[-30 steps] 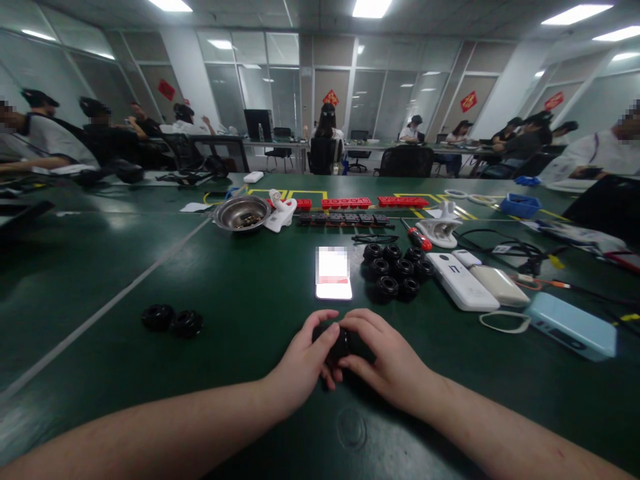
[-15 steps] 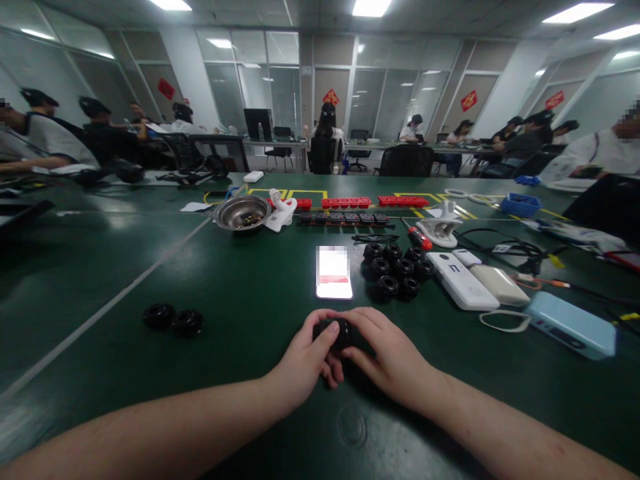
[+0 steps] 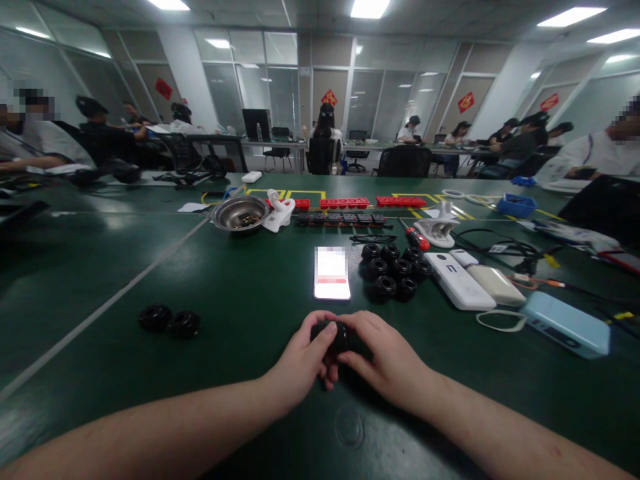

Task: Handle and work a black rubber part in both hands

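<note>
Both my hands meet over one small black wheel (image 3: 336, 335) low in the middle of the green table (image 3: 240, 313), right in front of me. My left hand (image 3: 305, 360) comes in from the left with the thumb laid across the top of the wheel and the fingers curled under its near side; my right hand (image 3: 387, 357) comes in from the right with its fingers wrapped over the far and right side, so the wheel is clamped between the two hands and only a dark patch of it shows between my thumbs. I cannot tell whether it rests on the table or is lifted just off it. Just beyond my hands a phone (image 3: 332, 281) lies flat with its screen lit. To the right of the phone sits a cluster of black wheels (image 3: 395, 269), packed close and touching one another. Well off to my left two more black wheels (image 3: 169, 320) lie side by side, touching. Right of the cluster lie a white power bank (image 3: 459, 280), a beige one (image 3: 496, 285) just beside it, and a light blue one (image 3: 567, 323) nearer the edge, with a loose white band (image 3: 501, 321) between them. Farther back stand a metal bowl (image 3: 240, 213), a red-handled screwdriver (image 3: 417, 238), and rows of red and black parts (image 3: 345, 210). Other people sit at the tables around the room.
</note>
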The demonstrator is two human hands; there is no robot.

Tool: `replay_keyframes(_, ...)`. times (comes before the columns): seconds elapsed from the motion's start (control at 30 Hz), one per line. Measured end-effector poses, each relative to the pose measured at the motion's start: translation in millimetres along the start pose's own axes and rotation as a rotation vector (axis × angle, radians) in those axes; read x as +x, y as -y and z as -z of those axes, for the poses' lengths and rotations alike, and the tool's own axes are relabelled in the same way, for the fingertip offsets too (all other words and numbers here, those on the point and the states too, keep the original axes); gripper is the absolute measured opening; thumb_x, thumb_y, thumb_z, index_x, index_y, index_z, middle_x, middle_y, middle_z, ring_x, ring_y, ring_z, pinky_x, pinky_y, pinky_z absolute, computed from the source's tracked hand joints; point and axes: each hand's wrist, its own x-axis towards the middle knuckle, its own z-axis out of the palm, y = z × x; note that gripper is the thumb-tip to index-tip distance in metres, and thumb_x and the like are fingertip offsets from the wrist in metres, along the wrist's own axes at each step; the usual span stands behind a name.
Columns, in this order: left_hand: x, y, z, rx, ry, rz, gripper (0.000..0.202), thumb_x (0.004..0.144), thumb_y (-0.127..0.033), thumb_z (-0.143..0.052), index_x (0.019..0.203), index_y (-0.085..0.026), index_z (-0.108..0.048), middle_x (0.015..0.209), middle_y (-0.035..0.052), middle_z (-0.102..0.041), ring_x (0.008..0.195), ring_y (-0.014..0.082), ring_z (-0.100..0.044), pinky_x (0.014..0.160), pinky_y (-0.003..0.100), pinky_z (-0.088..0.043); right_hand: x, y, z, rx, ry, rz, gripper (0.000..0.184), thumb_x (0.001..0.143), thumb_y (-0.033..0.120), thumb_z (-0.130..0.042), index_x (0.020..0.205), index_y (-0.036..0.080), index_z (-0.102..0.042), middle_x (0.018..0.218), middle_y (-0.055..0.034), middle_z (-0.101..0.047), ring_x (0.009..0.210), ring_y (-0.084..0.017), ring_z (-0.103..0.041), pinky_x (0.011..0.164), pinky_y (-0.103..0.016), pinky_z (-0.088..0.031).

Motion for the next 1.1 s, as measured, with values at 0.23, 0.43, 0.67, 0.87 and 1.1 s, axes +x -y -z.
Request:
replay_keyframes(0.23, -3.5, -0.6, -1.0, 0.024, -0.055, -0.01, 0.036, 0.071, -0.025, -0.049, 0.103, -0.021, -0.034, 0.075, -0.0019, -0.046, 0.049, 0.0062, -0.049, 0.037, 0.016, -0.038, 2.5, -1.8, 0.9, -0.05, 0.004, -0.107, 0.015, 0.077, 0.03, -0.051, 0.082, 0.016, -0.052, 0.079, -0.0041, -0.053, 0.074, -0.018, -0.049, 0.064, -0.032, -0.042)
replay_keyframes(0.43, -0.6, -1.0, 0.9, -0.028, -0.023, -0.005, 0.036, 0.071, -0.032, -0.048, 0.102, -0.021, -0.032, 0.067, -0.0029, -0.048, 0.046, 0.0092, -0.052, 0.037, 0.019, -0.041, 1.0, -3.4, -0.9, 0.009, -0.042, 0.011, 0.025, 0.075, 0.019, -0.054, 0.1, 0.018, -0.048, 0.095, -0.0064, -0.052, 0.088, -0.018, -0.048, 0.077, -0.033, -0.042)
replay_keyframes(0.67, -3.7, -1.3, -0.4, -0.022, -0.042, -0.009, 0.031, 0.073, -0.033, -0.045, 0.099, -0.02, -0.034, 0.064, -0.0046, -0.047, 0.04, 0.005, -0.045, 0.035, 0.017, -0.036, 0.9, -1.5, 2.7, -0.028, -0.034, -0.032, 0.029, 0.073, 0.028, -0.057, 0.099, 0.017, -0.049, 0.094, -0.0066, -0.052, 0.086, -0.02, -0.049, 0.074, -0.035, -0.042)
replay_keyframes(0.87, -1.3, -2.9, -0.4, -0.032, -0.006, -0.002, 0.036, 0.073, -0.035, -0.046, 0.102, -0.02, -0.031, 0.07, -0.0019, -0.049, 0.047, 0.008, -0.051, 0.038, 0.019, -0.04, 1.6, -2.6, 1.1, 0.019, -0.012, -0.023, 0.017, 0.077, 0.021, -0.052, 0.093, 0.016, -0.051, 0.09, -0.0056, -0.053, 0.084, -0.018, -0.049, 0.074, -0.032, -0.042)
replay_keyframes(1.1, -1.8, 0.0, -0.2, -0.014, -0.041, -0.019, 0.032, 0.074, -0.034, -0.045, 0.101, -0.02, -0.033, 0.068, -0.0031, -0.048, 0.042, 0.0054, -0.047, 0.036, 0.017, -0.038, -0.1, -3.5, 1.3, 0.021, -0.002, -0.001, 0.031, 0.074, 0.025, -0.056, 0.103, 0.017, -0.047, 0.097, -0.0065, -0.051, 0.088, -0.019, -0.048, 0.077, -0.033, -0.04)
